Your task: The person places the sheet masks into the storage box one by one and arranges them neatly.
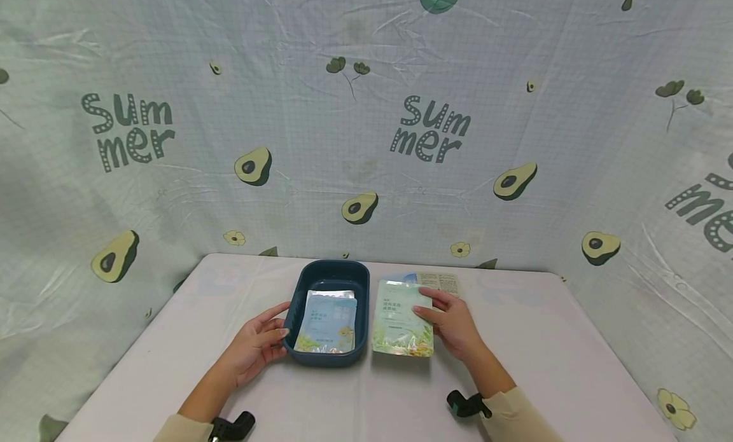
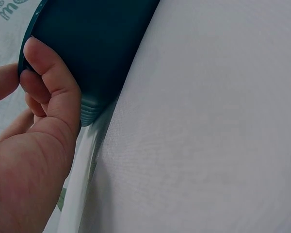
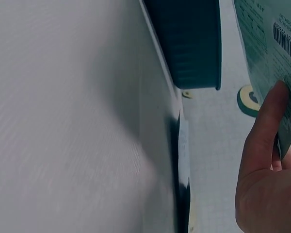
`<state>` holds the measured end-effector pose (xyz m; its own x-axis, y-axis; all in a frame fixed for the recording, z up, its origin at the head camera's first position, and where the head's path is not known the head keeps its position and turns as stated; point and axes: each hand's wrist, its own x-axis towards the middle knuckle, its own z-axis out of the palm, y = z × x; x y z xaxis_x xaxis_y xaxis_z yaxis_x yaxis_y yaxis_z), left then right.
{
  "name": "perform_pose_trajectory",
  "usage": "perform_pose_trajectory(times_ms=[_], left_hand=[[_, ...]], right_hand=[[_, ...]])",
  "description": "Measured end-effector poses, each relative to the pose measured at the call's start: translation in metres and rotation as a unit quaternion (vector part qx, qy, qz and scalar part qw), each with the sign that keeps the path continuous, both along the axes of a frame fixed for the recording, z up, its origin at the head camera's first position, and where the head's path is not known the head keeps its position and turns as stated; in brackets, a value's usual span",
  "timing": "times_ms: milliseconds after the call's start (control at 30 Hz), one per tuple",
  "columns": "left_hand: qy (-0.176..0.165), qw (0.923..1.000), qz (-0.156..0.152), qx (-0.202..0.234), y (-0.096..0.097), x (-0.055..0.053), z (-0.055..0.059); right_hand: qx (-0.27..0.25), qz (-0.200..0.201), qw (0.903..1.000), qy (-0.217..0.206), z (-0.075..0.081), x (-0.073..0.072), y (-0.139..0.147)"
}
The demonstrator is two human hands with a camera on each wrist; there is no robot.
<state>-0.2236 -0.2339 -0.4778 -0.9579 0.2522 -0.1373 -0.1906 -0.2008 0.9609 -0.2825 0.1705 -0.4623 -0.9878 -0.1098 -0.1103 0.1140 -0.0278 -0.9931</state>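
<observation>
A dark blue oblong plastic bin stands on the table with a pale blue flat packet and a silvery-topped one under it inside. My left hand holds the bin's left side, thumb and fingers bent at its rim; the left wrist view shows the hand against the bin's wall. To the right of the bin, my right hand pinches a light green flat packet by its right edge, raised above the table. Its printed back with a barcode shows in the right wrist view.
Behind the green packet another flat packet with printed text lies on the white table, partly hidden. A patterned cloth with avocados hangs behind the table and along its sides. Each wrist wears a small black camera.
</observation>
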Motion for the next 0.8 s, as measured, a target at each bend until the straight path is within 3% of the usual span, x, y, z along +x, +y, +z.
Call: perform_pose_trajectory(times_ms=[467, 800], left_hand=[[-0.005, 1.0, 0.006, 0.001, 0.0, 0.0, 0.0], [0.0, 0.9999, -0.007, 0.009, -0.001, -0.001, -0.001]], right_hand=[[-0.002, 0.006, 0.9997, 0.024, 0.007, -0.008, -0.029], [0.009, 0.009, 0.9997, 0.018, 0.007, -0.013, -0.044]])
